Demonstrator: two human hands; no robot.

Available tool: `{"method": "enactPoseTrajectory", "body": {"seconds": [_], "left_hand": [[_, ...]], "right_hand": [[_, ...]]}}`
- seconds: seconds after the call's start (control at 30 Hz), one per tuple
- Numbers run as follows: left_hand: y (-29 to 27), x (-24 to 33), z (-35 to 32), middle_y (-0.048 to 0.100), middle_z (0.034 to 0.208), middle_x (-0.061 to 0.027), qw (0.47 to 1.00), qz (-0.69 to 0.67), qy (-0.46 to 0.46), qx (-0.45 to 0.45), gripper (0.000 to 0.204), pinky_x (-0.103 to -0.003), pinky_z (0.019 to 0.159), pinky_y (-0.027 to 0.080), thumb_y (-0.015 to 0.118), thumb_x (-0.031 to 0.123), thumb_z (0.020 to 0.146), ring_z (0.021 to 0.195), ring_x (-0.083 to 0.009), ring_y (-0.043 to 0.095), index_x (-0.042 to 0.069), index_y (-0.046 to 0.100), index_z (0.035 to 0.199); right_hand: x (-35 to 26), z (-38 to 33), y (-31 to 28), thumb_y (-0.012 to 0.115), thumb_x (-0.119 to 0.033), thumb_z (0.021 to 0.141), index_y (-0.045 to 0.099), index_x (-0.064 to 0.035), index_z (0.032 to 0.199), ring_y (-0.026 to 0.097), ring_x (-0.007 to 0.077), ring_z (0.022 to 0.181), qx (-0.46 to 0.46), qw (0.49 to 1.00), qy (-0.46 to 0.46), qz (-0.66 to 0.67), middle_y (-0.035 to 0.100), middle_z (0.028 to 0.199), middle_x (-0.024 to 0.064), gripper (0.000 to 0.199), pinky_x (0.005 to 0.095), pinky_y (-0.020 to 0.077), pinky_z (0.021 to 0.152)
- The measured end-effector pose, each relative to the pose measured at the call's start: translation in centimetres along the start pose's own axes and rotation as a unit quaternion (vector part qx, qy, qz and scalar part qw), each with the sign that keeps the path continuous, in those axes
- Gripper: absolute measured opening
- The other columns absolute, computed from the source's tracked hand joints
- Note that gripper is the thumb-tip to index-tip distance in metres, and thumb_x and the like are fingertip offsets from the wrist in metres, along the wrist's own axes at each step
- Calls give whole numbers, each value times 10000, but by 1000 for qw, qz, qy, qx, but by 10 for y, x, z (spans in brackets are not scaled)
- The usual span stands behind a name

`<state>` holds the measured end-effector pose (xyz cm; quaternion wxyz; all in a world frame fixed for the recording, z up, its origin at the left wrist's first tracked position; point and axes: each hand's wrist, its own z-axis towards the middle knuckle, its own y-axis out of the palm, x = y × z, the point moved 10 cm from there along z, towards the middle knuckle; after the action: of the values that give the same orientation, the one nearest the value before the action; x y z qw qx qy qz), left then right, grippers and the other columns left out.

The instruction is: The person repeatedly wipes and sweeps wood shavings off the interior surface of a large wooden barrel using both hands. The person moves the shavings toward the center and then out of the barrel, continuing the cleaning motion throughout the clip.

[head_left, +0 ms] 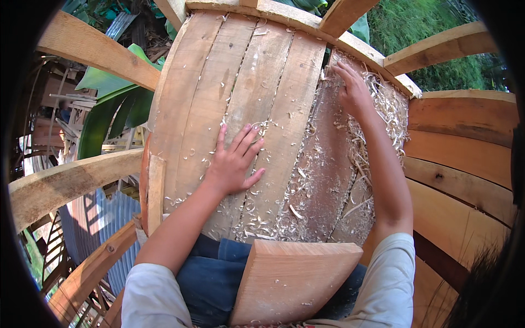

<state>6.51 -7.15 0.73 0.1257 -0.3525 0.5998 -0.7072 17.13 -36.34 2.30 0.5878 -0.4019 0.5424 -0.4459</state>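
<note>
My left hand (235, 161) lies flat on the wooden planks (205, 98), its fingers spread and nothing in it. Farther away, at the far right of the planking, my right hand (353, 90) stretches its fingers toward a narrow gap between planks. The fingers look extended and empty, though their undersides are hidden. Curled wood shavings (377, 117) lie thick beside the right hand and forearm, with smaller bits strewn across the planks. A darker reddish plank (322, 169) runs between the two hands. Close to my body, a thick wooden board (292, 284) with a curved side leans over my lap.
Curved wooden ribs (71, 180) rise on the left, with more ribs (443, 49) at the far right. A cross frame (290, 15) borders the planking's far end. Planked side walls (465, 164) close in on the right. A banana leaf (117, 104) hangs outside at the left.
</note>
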Motion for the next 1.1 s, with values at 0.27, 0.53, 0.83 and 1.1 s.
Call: {"method": "enactPoseTrajectory", "body": {"seconds": [0.27, 0.53, 0.83, 1.1], "left_hand": [[0, -1, -1, 383, 1543, -118, 1000, -4, -3, 0, 657, -644, 1203, 72, 647, 437, 856, 1483, -259, 292, 114, 471, 1401], [1, -1, 1, 385, 1541, -116, 1000, -10, -5, -3, 668, -645, 1203, 71, 656, 439, 851, 1484, -257, 288, 122, 465, 1407], [2, -3, -1, 386, 1541, -115, 1000, -6, -2, 4, 666, -641, 1204, 72, 650, 454, 856, 1485, -253, 286, 123, 466, 1403], [3, -1, 1, 386, 1544, -101, 1000, 6, -1, 2, 652, -641, 1202, 82, 632, 473, 862, 1483, -238, 289, 126, 483, 1395]], "right_hand": [[-24, -6, 11, 506, 39, 751, 579, -89, 1306, 390, 304, 1430, 12, 1000, 6, -4, 473, 1499, 146, 574, 479, 307, 1174], [-15, -10, 20, 499, 81, 718, 603, -94, 1139, 317, 409, 1450, -3, 999, -4, 53, 408, 1521, 202, 468, 527, 234, 1196], [-46, -24, -2, 580, 0, 750, 603, -80, 1128, 556, 374, 1215, -21, 998, -12, 59, 575, 1297, 194, 387, 466, 432, 1039], [-95, -93, 6, 741, -226, 840, 644, -84, 1163, 640, 309, 880, -155, 986, -15, 55, 628, 1025, 140, 365, 402, 524, 795]]}}
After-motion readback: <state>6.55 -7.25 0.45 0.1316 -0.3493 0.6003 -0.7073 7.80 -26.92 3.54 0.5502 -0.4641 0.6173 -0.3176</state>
